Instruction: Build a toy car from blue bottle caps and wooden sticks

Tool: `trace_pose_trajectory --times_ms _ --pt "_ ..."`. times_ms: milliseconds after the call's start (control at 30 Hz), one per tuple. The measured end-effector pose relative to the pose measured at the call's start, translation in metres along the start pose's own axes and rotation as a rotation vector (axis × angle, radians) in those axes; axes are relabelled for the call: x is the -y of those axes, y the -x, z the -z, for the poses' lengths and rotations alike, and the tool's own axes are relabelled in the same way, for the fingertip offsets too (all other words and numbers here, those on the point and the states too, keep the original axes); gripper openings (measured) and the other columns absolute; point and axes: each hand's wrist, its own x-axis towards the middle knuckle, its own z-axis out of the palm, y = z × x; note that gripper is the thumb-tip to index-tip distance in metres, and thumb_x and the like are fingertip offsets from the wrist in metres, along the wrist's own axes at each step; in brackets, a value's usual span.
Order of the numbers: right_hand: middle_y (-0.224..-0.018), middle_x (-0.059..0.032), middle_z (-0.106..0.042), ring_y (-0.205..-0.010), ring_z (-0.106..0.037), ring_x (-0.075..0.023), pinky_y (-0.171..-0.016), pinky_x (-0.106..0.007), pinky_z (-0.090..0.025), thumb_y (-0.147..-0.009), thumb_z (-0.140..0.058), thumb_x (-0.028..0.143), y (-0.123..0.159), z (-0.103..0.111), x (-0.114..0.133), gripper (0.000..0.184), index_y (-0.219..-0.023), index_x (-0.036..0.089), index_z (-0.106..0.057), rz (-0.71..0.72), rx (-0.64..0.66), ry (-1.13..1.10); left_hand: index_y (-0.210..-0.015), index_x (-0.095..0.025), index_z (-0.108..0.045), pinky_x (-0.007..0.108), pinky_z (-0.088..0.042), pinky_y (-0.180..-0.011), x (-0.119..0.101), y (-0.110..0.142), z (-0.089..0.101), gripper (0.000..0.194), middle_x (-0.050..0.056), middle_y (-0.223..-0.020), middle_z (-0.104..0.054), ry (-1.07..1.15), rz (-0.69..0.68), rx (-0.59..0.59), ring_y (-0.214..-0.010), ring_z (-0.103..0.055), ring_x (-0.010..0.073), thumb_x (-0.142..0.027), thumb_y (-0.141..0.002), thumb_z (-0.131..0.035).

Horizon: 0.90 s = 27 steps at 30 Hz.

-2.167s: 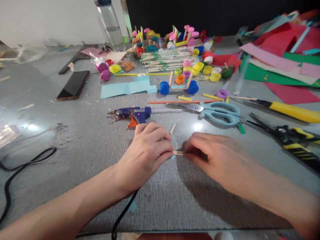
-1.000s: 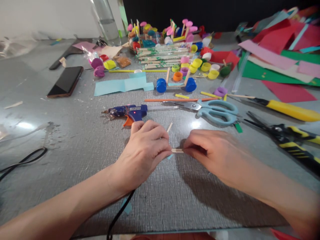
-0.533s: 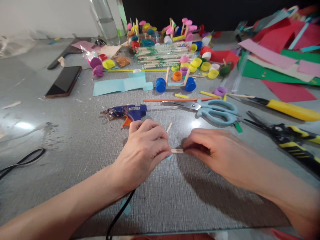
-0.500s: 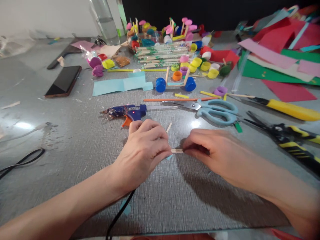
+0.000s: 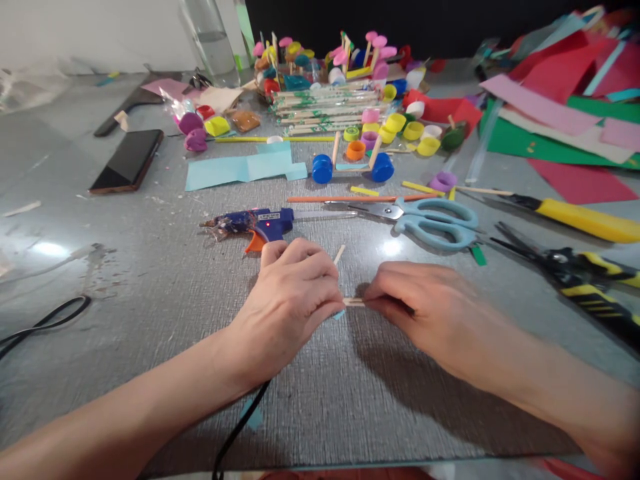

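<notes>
Two thin wooden sticks (image 5: 355,303) lie side by side, pinched at both ends just above the grey table. My left hand (image 5: 295,300) closes on their left end, and my right hand (image 5: 420,300) grips the right end. Only a short middle stretch of the sticks shows; the ends are hidden in my fingers. A scrap of light blue paper (image 5: 339,315) lies just below my left fingertips. Beyond that hand rests a short loose stick piece (image 5: 340,254). A blue glue gun (image 5: 260,225) with an orange trigger lies behind my left hand, its red light on.
Light blue scissors (image 5: 435,223), a yellow-handled cutter (image 5: 580,217) and black-yellow pliers (image 5: 570,267) lie at right. A blue-wheeled stick frame (image 5: 353,170), coloured caps (image 5: 395,123) and a phone (image 5: 129,161) sit farther back. A black cable (image 5: 240,427) runs under my left forearm.
Both hands keep their pinch on the sticks. The view has shifted slightly since the earliest frame. My right hand sits marginally closer to the left one.
</notes>
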Motion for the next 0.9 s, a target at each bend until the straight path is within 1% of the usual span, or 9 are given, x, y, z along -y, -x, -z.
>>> trace_pose_trajectory --times_ms 133,233,300,433,533,600,733,900 --pt "-0.072 0.0009 -0.058 -0.068 -0.055 -0.0137 -0.064 -0.028 -0.037 -0.092 -0.058 0.005 0.000 0.000 0.000 0.019 -0.077 0.015 -0.064 0.007 0.002 0.023 -0.079 -0.019 -0.071 0.045 -0.032 -0.090 0.000 0.000 0.000 0.019 0.002 -0.087 -0.069 -0.005 -0.003 0.007 -0.103 -0.056 0.0248 -0.023 -0.096 -0.065" --pt "-0.074 0.0007 -0.062 -0.070 -0.057 -0.0141 -0.065 -0.028 -0.038 -0.093 -0.059 0.007 -0.001 0.005 -0.002 0.018 -0.080 0.017 -0.068 -0.025 0.048 0.002 -0.080 -0.020 -0.072 0.045 -0.031 -0.091 0.001 0.000 0.001 0.017 0.001 -0.088 -0.069 -0.024 0.001 0.013 -0.103 -0.056 0.0248 -0.024 -0.096 -0.065" --pt "-0.077 0.0003 -0.065 -0.072 -0.059 -0.0145 -0.065 -0.028 -0.039 -0.093 -0.059 0.009 -0.001 0.011 -0.005 0.018 -0.083 0.019 -0.070 -0.048 0.052 -0.002 -0.083 -0.022 -0.072 0.046 -0.031 -0.093 0.002 0.001 0.003 0.014 0.001 -0.091 -0.070 -0.044 0.001 0.012 -0.105 -0.056 0.0248 -0.027 -0.095 -0.067" --pt "-0.077 -0.0010 -0.067 -0.071 -0.059 -0.0155 -0.065 -0.029 -0.040 -0.092 -0.060 0.012 -0.002 0.017 -0.011 0.018 -0.080 0.020 -0.069 -0.069 0.026 0.045 -0.092 -0.024 -0.073 0.047 -0.033 -0.095 0.006 0.004 0.009 0.008 0.001 -0.100 -0.072 -0.065 0.005 0.027 -0.108 -0.056 0.0253 -0.031 -0.093 -0.069" --pt "-0.076 -0.0005 -0.066 -0.070 -0.058 -0.0154 -0.063 -0.029 -0.040 -0.091 -0.062 0.013 -0.002 0.014 -0.011 0.016 -0.079 0.020 -0.069 -0.061 0.058 0.044 -0.096 -0.027 -0.073 0.049 -0.035 -0.096 0.008 0.006 0.013 0.008 0.002 -0.102 -0.072 -0.073 -0.004 0.023 -0.108 -0.057 0.0263 -0.032 -0.094 -0.067" --pt "-0.075 0.0003 -0.065 -0.069 -0.058 -0.0149 -0.062 -0.029 -0.039 -0.091 -0.064 0.014 -0.003 0.011 -0.010 0.015 -0.078 0.020 -0.067 -0.054 0.053 0.046 -0.094 -0.028 -0.073 0.050 -0.037 -0.095 0.009 0.006 0.013 0.009 0.002 -0.100 -0.072 -0.076 -0.008 0.015 -0.107 -0.057 0.0269 -0.031 -0.095 -0.065" --pt "-0.071 0.0016 -0.061 -0.066 -0.056 -0.0142 -0.060 -0.029 -0.037 -0.090 -0.066 0.012 -0.002 0.008 -0.007 0.018 -0.074 0.020 -0.063 -0.028 0.042 0.048 -0.090 -0.026 -0.074 0.049 -0.042 -0.091 0.009 0.004 0.010 0.012 0.003 -0.096 -0.071 -0.041 0.000 0.041 -0.105 -0.056 0.0268 -0.030 -0.096 -0.064" --pt "-0.071 0.0014 -0.060 -0.066 -0.055 -0.0145 -0.060 -0.030 -0.036 -0.091 -0.064 0.010 0.001 0.007 -0.007 0.018 -0.075 0.019 -0.062 0.007 0.030 0.010 -0.088 -0.025 -0.074 0.048 -0.043 -0.090 0.008 0.002 0.007 0.012 0.003 -0.094 -0.070 -0.026 0.010 0.056 -0.103 -0.056 0.0261 -0.027 -0.095 -0.065"
